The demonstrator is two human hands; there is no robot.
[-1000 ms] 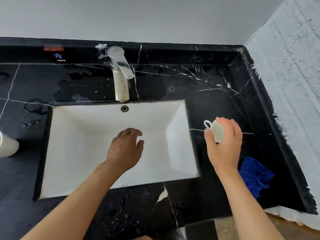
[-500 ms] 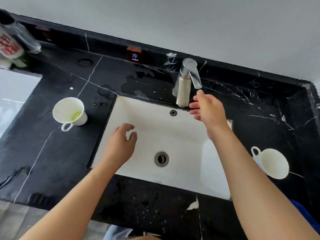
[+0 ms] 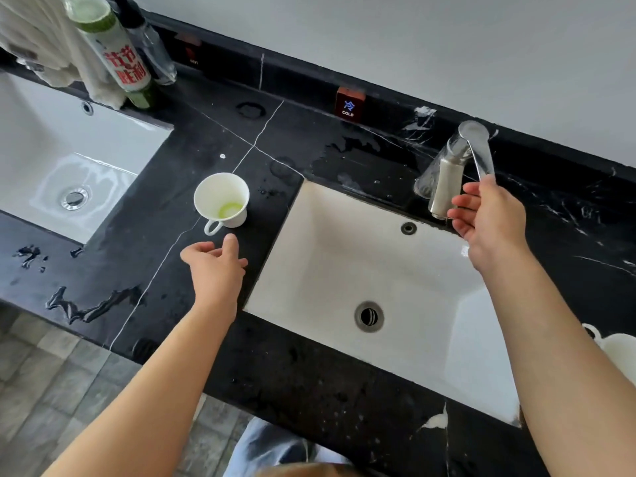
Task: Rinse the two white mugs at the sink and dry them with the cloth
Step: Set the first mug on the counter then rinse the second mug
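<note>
A white mug (image 3: 222, 201) with green residue in its bottom stands upright on the black counter, left of the white sink (image 3: 309, 222), handle turned toward me. Just below that handle hovers my left hand (image 3: 215, 266), fingers apart, not touching it. My right hand (image 3: 488, 218) is up at the steel tap (image 3: 444, 180), its upper edge against the tip of the lever, fingers loosely curled beside the spout. No water is visible. The second white mug (image 3: 619, 352) shows partly at the right edge. The cloth is out of view.
A second white basin (image 3: 51, 139) lies at the far left. Behind it stand a green-labelled bottle (image 3: 117, 53), a clear bottle (image 3: 155, 53) and a hanging white towel (image 3: 44, 46). A COLD label (image 3: 348, 104) sits on the backsplash. The black counter (image 3: 155, 256) is wet in spots.
My right hand let go of the mug on the right and rose to the tap lever. My left hand moved out of the sink toward the left mug. The view swung left.
</note>
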